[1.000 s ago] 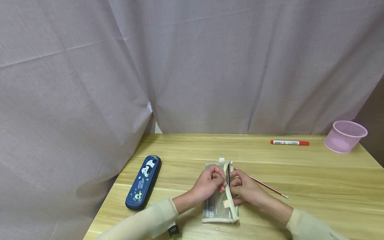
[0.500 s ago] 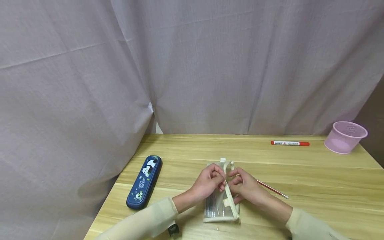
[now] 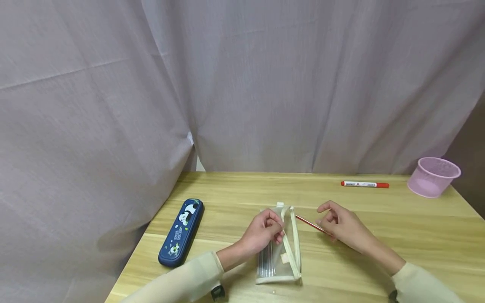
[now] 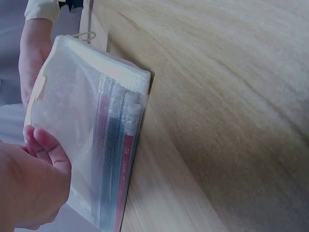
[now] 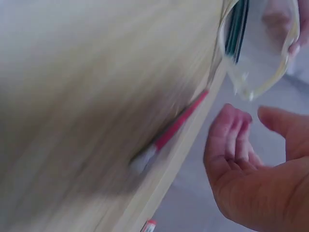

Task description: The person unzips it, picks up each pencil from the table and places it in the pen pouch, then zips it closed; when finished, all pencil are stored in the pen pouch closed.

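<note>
A see-through mesh pencil pouch (image 3: 273, 269) with a cream zipper border lies on the table, its mouth gaping to the right. My left hand (image 3: 262, 229) pinches the near side of that mouth between thumb and fingers. Several pencils (image 4: 126, 152) show through the mesh in the left wrist view. To the right of the pouch is a red pencil (image 3: 308, 222) with a white end, lying on the wood. Over it hovers my right hand (image 3: 342, 223), fingers loosely bent and holding nothing. In the right wrist view thumb and fingertips stand apart, beside the pencil (image 5: 181, 121).
At the left lies a navy pencil case (image 3: 181, 233) with pandas on it. A red and white marker (image 3: 364, 184) lies near the back edge. The pink mesh cup (image 3: 426, 185) stands in the far right corner, and a grey curtain (image 3: 257, 105) hangs behind the table.
My right hand has drawn out of the pouch's mouth and moved right, over the red pencil. The dark pencil seen in the mouth earlier no longer shows there. My left hand keeps its pinch.
</note>
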{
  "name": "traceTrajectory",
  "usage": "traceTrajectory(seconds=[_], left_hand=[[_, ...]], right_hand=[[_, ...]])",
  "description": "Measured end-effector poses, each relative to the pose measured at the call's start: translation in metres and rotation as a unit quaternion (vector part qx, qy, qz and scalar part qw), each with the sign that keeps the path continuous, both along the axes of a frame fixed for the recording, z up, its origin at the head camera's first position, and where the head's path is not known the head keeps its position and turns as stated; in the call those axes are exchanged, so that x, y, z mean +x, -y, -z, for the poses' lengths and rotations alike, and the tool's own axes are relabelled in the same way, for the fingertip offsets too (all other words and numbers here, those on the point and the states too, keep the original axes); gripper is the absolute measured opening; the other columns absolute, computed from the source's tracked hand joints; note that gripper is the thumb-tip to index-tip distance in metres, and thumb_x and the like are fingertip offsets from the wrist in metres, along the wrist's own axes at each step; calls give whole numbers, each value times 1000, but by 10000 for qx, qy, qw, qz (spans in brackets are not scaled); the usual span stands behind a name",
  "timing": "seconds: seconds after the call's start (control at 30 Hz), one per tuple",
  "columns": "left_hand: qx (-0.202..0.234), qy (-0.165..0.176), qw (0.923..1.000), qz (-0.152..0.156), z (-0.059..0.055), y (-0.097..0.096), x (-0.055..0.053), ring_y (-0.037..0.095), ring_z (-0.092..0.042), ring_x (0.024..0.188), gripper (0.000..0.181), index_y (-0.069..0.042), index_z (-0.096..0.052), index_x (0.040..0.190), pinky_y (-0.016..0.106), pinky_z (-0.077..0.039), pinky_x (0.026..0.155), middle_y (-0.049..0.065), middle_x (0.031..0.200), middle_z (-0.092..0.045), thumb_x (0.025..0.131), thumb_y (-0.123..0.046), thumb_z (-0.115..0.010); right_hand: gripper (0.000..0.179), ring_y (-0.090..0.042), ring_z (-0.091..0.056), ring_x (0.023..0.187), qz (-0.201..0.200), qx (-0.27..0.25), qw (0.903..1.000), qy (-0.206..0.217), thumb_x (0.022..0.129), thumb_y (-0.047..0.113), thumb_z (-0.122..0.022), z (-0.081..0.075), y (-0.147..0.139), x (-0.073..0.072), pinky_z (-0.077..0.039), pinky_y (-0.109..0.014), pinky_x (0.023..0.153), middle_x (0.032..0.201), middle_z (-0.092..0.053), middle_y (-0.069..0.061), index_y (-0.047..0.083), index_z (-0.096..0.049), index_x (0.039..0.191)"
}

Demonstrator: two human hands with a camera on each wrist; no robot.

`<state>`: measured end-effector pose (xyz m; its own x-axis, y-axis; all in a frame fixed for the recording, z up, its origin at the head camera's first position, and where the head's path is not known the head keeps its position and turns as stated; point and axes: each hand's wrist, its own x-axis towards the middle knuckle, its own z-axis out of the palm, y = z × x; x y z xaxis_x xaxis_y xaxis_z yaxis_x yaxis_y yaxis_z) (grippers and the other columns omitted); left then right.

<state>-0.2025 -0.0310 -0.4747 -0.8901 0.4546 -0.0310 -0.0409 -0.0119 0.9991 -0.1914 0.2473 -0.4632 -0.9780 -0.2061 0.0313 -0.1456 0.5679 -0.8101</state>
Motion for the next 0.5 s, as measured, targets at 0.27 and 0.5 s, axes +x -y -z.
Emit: traceTrajectory(seconds=[0.27, 0.5], left_hand=[[33, 3, 10000, 15, 2, -1, 0, 8, -64, 65, 8, 3, -57, 107, 17, -58, 62, 0, 77, -66, 101, -2, -59], [28, 14, 10000, 0, 3, -1, -1, 9, -64, 66, 8, 2, -57, 107, 18, -58, 62, 0, 78, -66, 101, -3, -60]], right_hand=[[53, -7, -50, 67, -368, 1124, 9930, -49, 87, 23, -87, 6, -28, -10, -40, -23, 60, 84, -59, 1, 16, -60, 132], [56, -8, -52, 72, -809, 668, 9943, 187, 85, 22, -89, 13, -31, -22, -44, -22, 62, 90, -60, -5, 12, -58, 131]])
